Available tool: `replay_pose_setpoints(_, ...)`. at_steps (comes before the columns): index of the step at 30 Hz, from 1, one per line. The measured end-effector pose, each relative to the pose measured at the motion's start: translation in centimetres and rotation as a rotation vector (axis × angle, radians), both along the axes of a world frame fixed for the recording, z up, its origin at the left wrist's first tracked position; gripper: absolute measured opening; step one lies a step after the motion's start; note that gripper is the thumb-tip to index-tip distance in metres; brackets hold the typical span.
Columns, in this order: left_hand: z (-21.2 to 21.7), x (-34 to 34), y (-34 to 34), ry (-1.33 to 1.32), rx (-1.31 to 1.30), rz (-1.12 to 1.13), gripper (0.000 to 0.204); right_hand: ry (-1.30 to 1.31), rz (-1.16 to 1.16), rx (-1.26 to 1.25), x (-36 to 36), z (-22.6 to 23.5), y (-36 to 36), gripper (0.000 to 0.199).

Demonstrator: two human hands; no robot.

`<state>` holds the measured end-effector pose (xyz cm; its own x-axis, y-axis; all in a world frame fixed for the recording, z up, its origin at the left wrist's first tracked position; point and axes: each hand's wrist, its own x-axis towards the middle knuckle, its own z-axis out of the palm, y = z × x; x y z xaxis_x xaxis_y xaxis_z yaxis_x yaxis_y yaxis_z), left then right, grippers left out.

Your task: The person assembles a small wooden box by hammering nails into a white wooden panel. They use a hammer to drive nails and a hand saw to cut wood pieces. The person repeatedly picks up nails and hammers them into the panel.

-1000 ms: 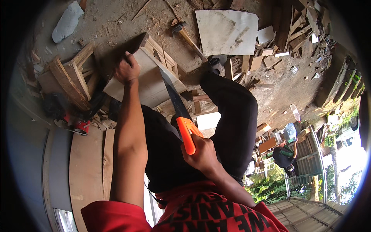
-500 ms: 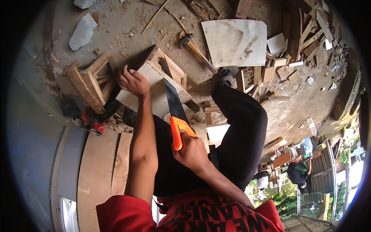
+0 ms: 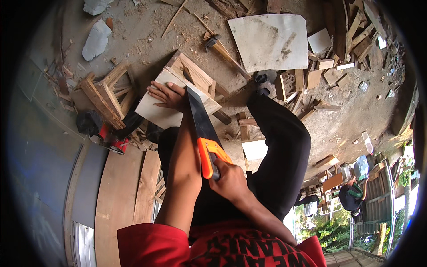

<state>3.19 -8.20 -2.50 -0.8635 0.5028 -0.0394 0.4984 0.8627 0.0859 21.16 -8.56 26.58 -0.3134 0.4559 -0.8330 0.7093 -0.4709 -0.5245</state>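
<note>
A: Which parts of the figure show the hands?

B: The left hand (image 3: 167, 95) lies flat, fingers spread, pressing on a pale board (image 3: 171, 109). The right hand (image 3: 229, 178) is wrapped tightly around the orange handle of a handsaw (image 3: 205, 135).

A: Where does the saw stand relative to the board?

B: Its dark blade runs from the handle up to the board, meeting it just beside the left hand, on that hand's right. The blade's far tip rests near the board's upper edge.

A: What carries the board?

B: A small wooden frame (image 3: 195, 75) lies under it on the dirt ground (image 3: 142, 35). The person's knees, in black trousers, flank the work; the right leg (image 3: 280, 147) bends beside the saw.

A: What surrounds the work?

B: A wooden stool (image 3: 106, 91) lies tipped to the left of the board. A hammer (image 3: 222, 46) rests on the ground beyond the frame, near a large pale sheet (image 3: 271, 42). Offcuts of timber (image 3: 320, 75) are scattered to the right. Another person (image 3: 351, 196) crouches well apart at lower right.
</note>
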Motion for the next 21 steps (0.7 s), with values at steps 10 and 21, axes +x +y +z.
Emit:
replay_pose_setpoints(10, 0.6, 0.3, 0.5, -0.01, -0.001, 0.001, 0.068, -0.068, -0.031, -0.019, -1.3, 1.3, -0.2, 0.034)
replay_pose_setpoints(21, 0.3, 0.1, -0.2, -0.034, -0.001, 0.023, 0.07, -0.083, -0.13, 0.031, 0.4, 3.7, -4.8, 0.024)
